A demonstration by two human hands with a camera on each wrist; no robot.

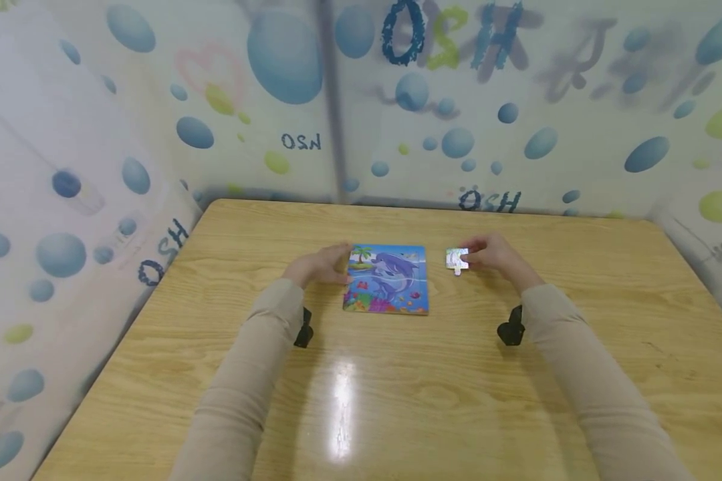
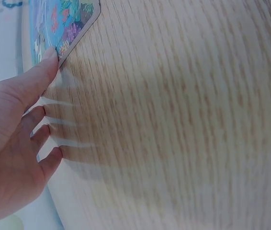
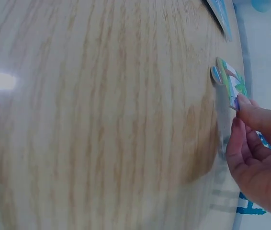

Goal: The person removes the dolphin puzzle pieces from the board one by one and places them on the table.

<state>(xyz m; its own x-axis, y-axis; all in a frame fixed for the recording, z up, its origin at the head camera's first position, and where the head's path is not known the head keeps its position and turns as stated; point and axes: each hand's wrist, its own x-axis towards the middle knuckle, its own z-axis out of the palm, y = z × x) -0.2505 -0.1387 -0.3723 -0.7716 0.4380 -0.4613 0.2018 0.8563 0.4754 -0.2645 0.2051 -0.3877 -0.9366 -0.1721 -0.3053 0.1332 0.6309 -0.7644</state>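
Observation:
A square jigsaw puzzle (image 1: 391, 280) with dolphins, a palm tree and coral lies flat on the table. At its left edge is my left hand (image 1: 323, 264); the thumb (image 2: 49, 60) touches the puzzle's border while the other fingertips rest on the tabletop, loosely spread. To the right of the puzzle, my right hand (image 1: 490, 254) pinches a small jigsaw piece (image 1: 456, 259) between thumb and fingers. The right wrist view shows this piece (image 3: 230, 81) tilted above the wood, with its rounded tab toward the table and green and white print on its face.
The wooden table (image 1: 397, 387) has rounded far corners and meets a wall (image 1: 361, 113) printed with blue and green bubbles. A bright reflection lies on its near part. Black wrist mounts (image 1: 511, 327) hang under both sleeves.

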